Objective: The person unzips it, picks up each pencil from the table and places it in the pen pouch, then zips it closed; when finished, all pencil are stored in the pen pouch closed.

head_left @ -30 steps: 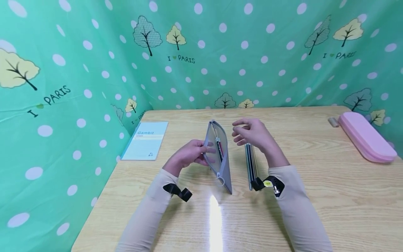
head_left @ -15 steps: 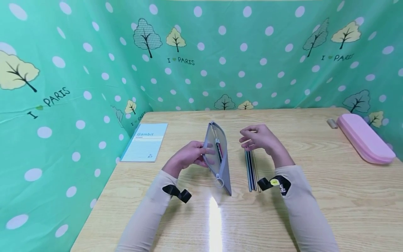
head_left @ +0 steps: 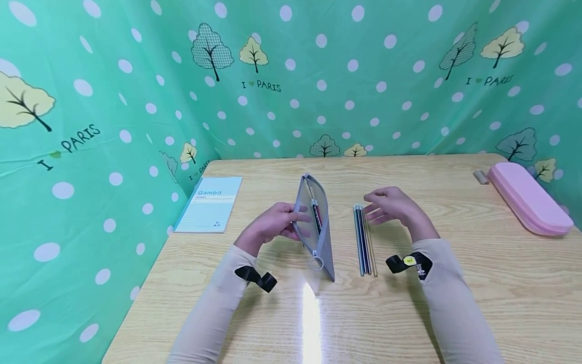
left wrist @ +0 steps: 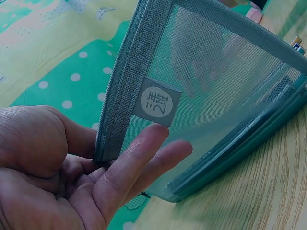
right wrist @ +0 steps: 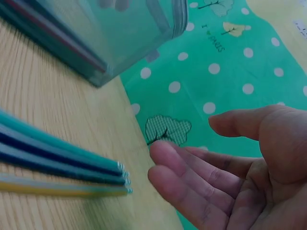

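Note:
My left hand [head_left: 275, 222] grips the side of a grey zippered mesh pouch [head_left: 325, 253], its thumb and fingers on the edge by the zipper. The pouch stands upright on the table with its top unzipped; a few pencils [head_left: 316, 212] show inside. In the left wrist view, a small label [left wrist: 158, 99] is sewn near the zipper edge of the mesh. To the right of the pouch, several pencils [head_left: 362, 242] lie side by side on the table. Just beyond their far right end hovers my right hand [head_left: 391, 206], fingers slightly bent and apart, holding nothing.
A light blue notebook [head_left: 210, 205] lies at the left on the wooden table [head_left: 263, 323]. At the far right are a pink pencil case [head_left: 529, 197] and a small eraser-like block [head_left: 481, 177]. A green dotted curtain [head_left: 291, 116] hangs behind and to the left.
My right hand has moved away from the pouch, to the right and slightly nearer, uncovering the far ends of the loose pencils. My left hand and the pouch have stayed put.

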Motion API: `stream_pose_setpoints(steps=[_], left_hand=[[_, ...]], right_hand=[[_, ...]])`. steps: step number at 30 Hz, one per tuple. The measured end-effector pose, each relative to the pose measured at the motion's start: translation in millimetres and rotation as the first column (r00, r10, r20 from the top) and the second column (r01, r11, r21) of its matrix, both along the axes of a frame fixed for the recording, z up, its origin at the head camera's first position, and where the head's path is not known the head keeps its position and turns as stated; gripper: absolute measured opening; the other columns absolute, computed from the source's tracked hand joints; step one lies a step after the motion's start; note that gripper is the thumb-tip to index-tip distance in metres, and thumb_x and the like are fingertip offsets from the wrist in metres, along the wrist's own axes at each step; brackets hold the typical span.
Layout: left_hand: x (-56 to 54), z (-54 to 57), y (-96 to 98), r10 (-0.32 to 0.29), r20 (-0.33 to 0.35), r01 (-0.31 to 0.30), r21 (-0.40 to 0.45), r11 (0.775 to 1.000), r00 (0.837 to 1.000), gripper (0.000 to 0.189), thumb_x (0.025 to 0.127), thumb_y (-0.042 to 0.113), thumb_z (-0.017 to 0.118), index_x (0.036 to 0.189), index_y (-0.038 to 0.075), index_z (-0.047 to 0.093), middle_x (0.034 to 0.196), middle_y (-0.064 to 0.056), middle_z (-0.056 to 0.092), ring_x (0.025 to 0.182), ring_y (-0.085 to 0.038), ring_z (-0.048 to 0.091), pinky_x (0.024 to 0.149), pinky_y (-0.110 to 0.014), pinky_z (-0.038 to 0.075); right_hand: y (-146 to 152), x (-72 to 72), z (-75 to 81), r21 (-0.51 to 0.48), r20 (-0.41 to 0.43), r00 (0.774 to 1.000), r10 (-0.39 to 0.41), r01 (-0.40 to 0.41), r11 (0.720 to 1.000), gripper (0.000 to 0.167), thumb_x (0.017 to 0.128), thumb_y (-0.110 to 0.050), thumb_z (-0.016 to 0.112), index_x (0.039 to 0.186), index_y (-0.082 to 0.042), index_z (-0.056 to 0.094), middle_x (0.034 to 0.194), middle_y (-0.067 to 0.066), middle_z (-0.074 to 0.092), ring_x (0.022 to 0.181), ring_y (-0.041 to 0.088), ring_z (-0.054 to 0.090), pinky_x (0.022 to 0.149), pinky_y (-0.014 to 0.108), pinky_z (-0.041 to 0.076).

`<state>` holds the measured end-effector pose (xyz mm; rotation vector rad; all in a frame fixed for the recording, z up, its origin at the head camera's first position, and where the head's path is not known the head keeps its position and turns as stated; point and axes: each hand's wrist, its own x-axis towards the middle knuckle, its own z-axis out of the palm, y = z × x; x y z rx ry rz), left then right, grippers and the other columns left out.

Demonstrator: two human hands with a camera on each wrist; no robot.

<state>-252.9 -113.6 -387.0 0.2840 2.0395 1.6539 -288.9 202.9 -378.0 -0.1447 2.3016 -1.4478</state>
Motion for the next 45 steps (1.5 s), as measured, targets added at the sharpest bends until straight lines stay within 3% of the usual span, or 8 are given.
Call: stream_pose_setpoints(steps=[9,16,25,36,45], left_hand=[[0.9,0.0,1.1,0.008,0.009,-0.008,-0.008,1.000,1.000,0.041,0.108,0.007,0.045,0.144,-0.014,0.050,0.142,-0.028,0.059,0.089,-0.021,0.076,0.068,-0.023,0.064],[0.0,1.2,1.2,0.013,0.017,-0.012,-0.006,1.000,1.000,0.042,0.108,0.006,0.045,0.143,-0.014,0.050,0.141,-0.029,0.059,0.083,-0.016,0.074,0.068,-0.023,0.064],[2.1,3.0,0.8,0.015,0.017,-0.014,-0.009,1.000,1.000,0.045,0.108,0.006,0.043,0.149,-0.013,0.043,0.140,-0.028,0.060,0.087,-0.018,0.076,0.070,-0.025,0.064],[1.1,3.9,2.7,0.014,0.018,-0.014,-0.007,1.000,1.000,0.045,0.108,0.006,0.043,0.149,-0.014,0.042,0.140,-0.029,0.060,0.089,-0.020,0.076,0.072,-0.026,0.065],[2.3,3.3,4.1,0.009,0.028,-0.009,-0.001,1.000,1.000,0.045,0.109,0.007,0.043,0.149,-0.014,0.042,0.141,-0.030,0.059,0.089,-0.019,0.076,0.069,-0.024,0.064]], right_hand=[[8.0,-2.9,-7.2,0.043,0.032,0.999,-0.003,0.002,0.999,0.060,0.109,-0.026,0.048,0.148,0.018,0.037,0.130,0.036,0.063,0.086,0.018,0.075,0.083,0.037,0.066],[10.9,-3.9,-6.9,0.063,0.024,1.000,0.001,-0.003,0.998,0.059,0.109,-0.026,0.047,0.147,0.018,0.038,0.132,0.037,0.061,0.095,0.025,0.075,0.087,0.039,0.065],[13.2,-2.7,-3.9,0.104,0.006,1.000,0.010,-0.010,0.994,0.062,0.109,-0.029,0.048,0.148,0.018,0.038,0.134,0.037,0.059,0.110,0.037,0.071,0.089,0.041,0.064],[13.4,-4.9,-8.1,0.124,0.023,1.000,0.007,-0.010,0.992,0.065,0.109,-0.031,0.048,0.150,0.018,0.034,0.136,0.037,0.058,0.115,0.040,0.069,0.092,0.044,0.063],[14.4,-7.0,-16.0,0.109,0.056,0.998,-0.012,0.006,0.994,0.058,0.107,-0.023,0.054,0.145,0.019,0.040,0.130,0.037,0.061,0.094,0.024,0.073,0.087,0.041,0.065]])
